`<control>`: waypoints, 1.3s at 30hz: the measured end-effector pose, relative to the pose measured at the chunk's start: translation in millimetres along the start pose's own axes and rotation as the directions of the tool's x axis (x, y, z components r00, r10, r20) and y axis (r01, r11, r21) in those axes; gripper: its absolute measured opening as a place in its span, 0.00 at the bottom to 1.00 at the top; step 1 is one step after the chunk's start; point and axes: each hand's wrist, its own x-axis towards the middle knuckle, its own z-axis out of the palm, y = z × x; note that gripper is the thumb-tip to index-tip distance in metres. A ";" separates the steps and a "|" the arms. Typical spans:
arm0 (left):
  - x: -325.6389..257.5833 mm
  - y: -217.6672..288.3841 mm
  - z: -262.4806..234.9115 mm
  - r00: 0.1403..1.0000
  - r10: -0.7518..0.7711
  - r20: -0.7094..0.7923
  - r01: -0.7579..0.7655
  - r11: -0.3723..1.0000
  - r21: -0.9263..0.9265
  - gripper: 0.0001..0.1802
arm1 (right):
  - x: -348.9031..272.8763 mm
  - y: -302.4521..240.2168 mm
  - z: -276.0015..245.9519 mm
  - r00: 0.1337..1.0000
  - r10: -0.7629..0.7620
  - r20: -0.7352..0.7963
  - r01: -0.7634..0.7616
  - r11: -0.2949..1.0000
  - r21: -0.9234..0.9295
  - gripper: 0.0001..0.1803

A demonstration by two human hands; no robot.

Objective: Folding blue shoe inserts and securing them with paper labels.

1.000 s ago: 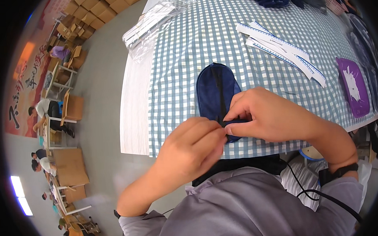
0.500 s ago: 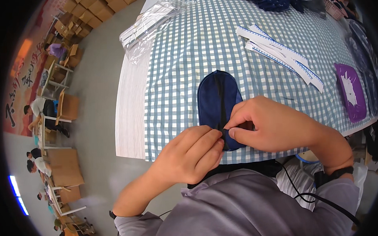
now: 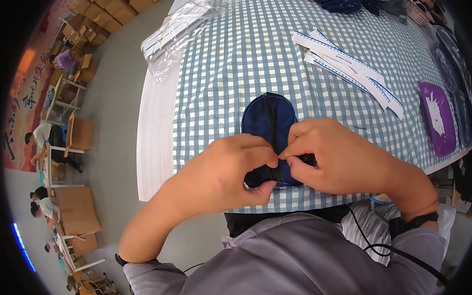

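Both hands pinch navy pouch near paper strips.

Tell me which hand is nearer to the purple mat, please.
Right. The right hand lies on the near end of the blue pouch, on the side toward the purple mat; the left hand is farther away.

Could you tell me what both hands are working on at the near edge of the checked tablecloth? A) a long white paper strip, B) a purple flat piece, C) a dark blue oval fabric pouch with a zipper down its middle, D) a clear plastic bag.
C: the left hand and right hand pinch together over the near end of the dark blue pouch, which lies on the checked tablecloth.
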 end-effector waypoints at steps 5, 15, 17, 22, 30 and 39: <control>11.8 -11.0 -10.9 0.994 -0.076 0.085 0.084 0.991 -0.101 0.17 | 3.8 2.7 0.3 0.984 -0.116 -0.135 0.110 0.993 -0.053 0.07; 25.1 -21.2 -21.4 0.981 -0.128 0.144 0.151 0.974 -0.166 0.15 | -9.5 7.2 11.4 0.824 -0.567 0.002 0.532 0.772 -0.348 0.09; 26.0 -21.1 -25.2 0.986 -0.109 0.126 0.122 0.988 -0.094 0.14 | -7.5 9.9 10.3 0.830 -0.555 -0.051 0.493 0.774 -0.397 0.10; 18.0 -8.8 -17.3 0.995 -0.051 -0.086 0.057 0.997 0.060 0.14 | 3.8 20.4 2.9 0.825 -0.556 -0.101 0.486 0.790 -0.374 0.12; 0.5 -11.7 -0.8 0.967 0.188 -0.171 -0.147 0.963 0.227 0.22 | 9.9 25.1 7.2 0.826 -0.534 -0.179 0.481 0.834 -0.271 0.07; 5.9 -21.0 -7.8 0.978 0.147 -0.150 -0.123 0.980 0.158 0.22 | 10.3 24.0 11.7 0.748 -0.630 -0.210 0.484 0.734 -0.476 0.07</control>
